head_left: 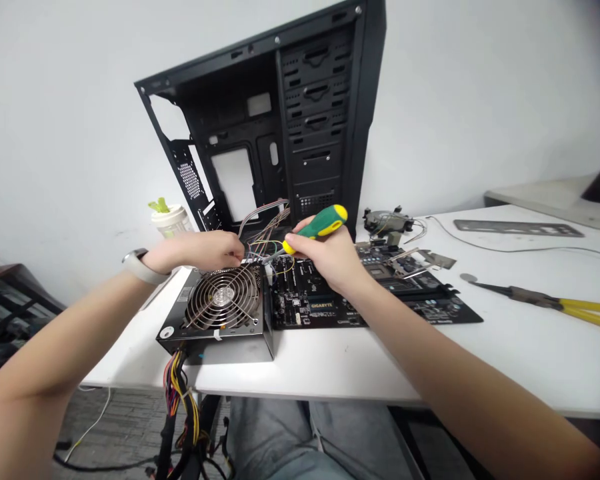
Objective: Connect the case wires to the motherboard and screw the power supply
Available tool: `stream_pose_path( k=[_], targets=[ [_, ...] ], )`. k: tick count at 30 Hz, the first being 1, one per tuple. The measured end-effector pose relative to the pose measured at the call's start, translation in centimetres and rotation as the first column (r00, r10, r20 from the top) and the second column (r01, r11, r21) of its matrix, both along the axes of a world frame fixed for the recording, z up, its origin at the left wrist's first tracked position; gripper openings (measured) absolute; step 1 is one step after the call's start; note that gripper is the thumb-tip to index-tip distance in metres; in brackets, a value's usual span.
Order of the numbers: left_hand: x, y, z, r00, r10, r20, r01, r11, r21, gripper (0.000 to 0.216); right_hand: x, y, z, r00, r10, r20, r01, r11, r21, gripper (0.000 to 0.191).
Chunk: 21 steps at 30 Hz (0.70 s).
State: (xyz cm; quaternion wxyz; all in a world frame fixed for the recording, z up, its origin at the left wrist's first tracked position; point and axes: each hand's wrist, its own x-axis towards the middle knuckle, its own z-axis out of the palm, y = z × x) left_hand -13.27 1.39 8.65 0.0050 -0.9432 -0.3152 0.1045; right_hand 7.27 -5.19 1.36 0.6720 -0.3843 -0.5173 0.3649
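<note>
Item 1: your right hand [330, 257], fingers wrapped tight round a screwdriver [316, 228] w/ green-yellow handle; handle tilts up to the right, tip end points down-left toward the wire bundle [265, 233]; shaft mostly hidden by fingers. Item 2: your left hand [207, 250], watch band on wrist, fingers pinched together at the coloured wires just above the far edge of the power supply [220, 310]; can't tell exactly which wire you grip. Item 3: power supply, black box, round fan grille facing up, sits at table [330, 367] front-left edge; its cable loom hangs off the edge, yellow/red/black. Item 4: motherboard [325, 300], black, lies flat touching the PSU's right side, under your right hand. Item 5: PC case [290, 120], black, side open, stands upright behind both hands; wires run out of its lower opening. Item 6: pliers [545, 300], yellow grips, flat on table well right of the board. Item 7: I/O shield plate [517, 229], far right rear. Item 8: white cup [170, 220] w/ green top, left of case.
</note>
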Motion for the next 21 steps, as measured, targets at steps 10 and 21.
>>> stream_pose_path(
  k=[10,21],
  targets=[
    [1.0,-1.1,2.3,0.995,0.068,-0.068,-0.072,0.995,-0.064,0.017,-0.2,0.2,-0.8,0.968,-0.175,0.179,0.168,0.984,0.051,0.018],
    [0.7,2.8,0.4,0.993,-0.011,-0.115,-0.027,0.946,-0.324,0.015,0.2,0.9,-1.2,0.974,-0.180,0.141,0.179,0.984,0.017,0.021]
  ],
)
